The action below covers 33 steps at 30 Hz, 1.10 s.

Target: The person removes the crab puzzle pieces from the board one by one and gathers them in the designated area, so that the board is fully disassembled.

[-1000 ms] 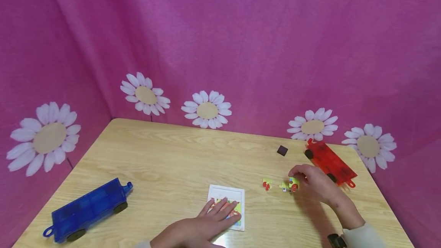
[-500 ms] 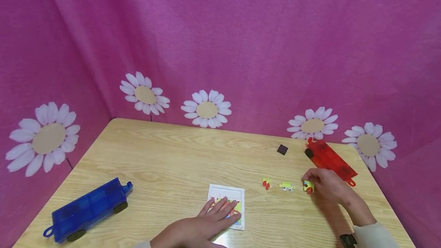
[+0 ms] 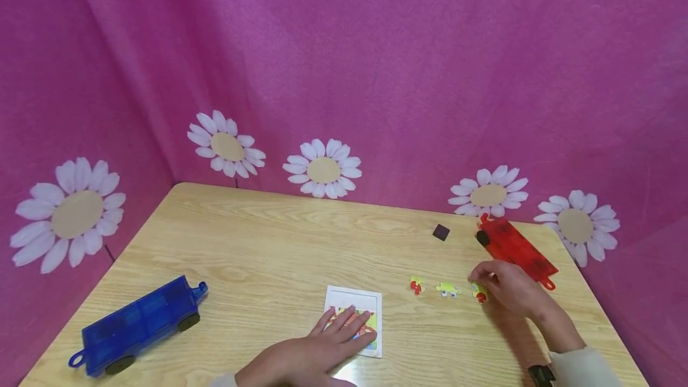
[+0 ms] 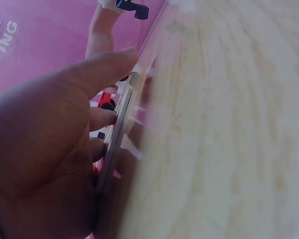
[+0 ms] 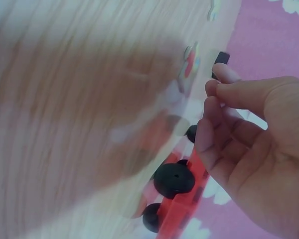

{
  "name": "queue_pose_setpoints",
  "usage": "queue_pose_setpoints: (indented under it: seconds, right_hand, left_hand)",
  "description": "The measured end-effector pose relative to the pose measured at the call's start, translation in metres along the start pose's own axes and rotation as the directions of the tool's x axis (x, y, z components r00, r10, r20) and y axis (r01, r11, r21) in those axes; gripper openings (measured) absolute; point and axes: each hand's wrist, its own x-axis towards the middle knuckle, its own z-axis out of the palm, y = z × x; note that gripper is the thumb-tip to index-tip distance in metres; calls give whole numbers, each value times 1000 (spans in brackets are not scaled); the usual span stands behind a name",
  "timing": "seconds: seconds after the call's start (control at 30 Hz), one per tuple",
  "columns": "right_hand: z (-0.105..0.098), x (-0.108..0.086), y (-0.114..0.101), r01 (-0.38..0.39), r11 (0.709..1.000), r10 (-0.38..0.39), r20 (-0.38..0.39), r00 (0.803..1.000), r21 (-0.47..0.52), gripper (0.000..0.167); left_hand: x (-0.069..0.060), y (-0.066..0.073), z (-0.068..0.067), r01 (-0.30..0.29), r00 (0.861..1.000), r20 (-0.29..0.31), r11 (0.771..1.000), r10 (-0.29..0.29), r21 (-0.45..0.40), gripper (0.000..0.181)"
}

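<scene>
My left hand [image 3: 322, 348] lies with spread, straight fingers on a white-framed jigsaw puzzle [image 3: 355, 293], covering much of its colourful picture. In the left wrist view, the fingers of that hand [image 4: 55, 134] rest along the thin board [image 4: 114, 134]. At the right, my right hand [image 3: 507, 288] is just above a yellow and red puzzle piece [image 3: 480, 294] on the table. The right wrist view has this puzzle piece [image 5: 190, 64] apart from the loosely curled fingers of the hand [image 5: 254, 129]. Further left lie a yellow piece with eyes [image 3: 448, 289] and another yellow and red piece [image 3: 416, 285].
A red toy wagon [image 3: 516, 248] stands behind my right hand, close to a small dark square tile [image 3: 441, 232]. At the left is a blue toy wagon [image 3: 140, 324]. The wooden table [image 3: 258, 243] meets a pink flowered cloth [image 3: 376, 76] at the back.
My right hand has moved right, taking the yellow and red puzzle piece away from the piece with eyes, then set it down and let go. The left hand has stayed in place.
</scene>
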Motion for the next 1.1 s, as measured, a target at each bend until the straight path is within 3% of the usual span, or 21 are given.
queue_pose_setpoints:
  seconds: [0.2,0.4,0.57,0.67,0.87,0.97,1.1]
  right_hand:
    - [2,0,-22,15,999,-15,3,1000,34,12]
    - [12,4,-55,146,988,-146,1,989,53,11]
    - [27,10,-90,268,960,-269,-2,963,77,11]
    - [40,17,-113,319,943,-321,1,947,99,10]
    - [66,32,-154,427,891,-441,71,895,156,16]
    - [78,39,-171,471,870,-488,128,863,145,18]
    - [87,45,-188,481,866,-499,199,843,138,17]
  left_hand:
    - [0,4,1,11,999,-50,996,-7,83,79]
    - [-1,13,5,18,995,-101,966,8,256,77]
    - [-5,25,11,18,999,-48,913,2,407,79]
    - [-8,30,16,52,998,-3,911,-56,408,76]
    - [-11,32,23,85,996,-28,873,-81,480,70]
    - [-11,33,23,92,996,-23,894,-91,438,71]
    - [-12,32,21,101,994,15,954,-109,282,75]
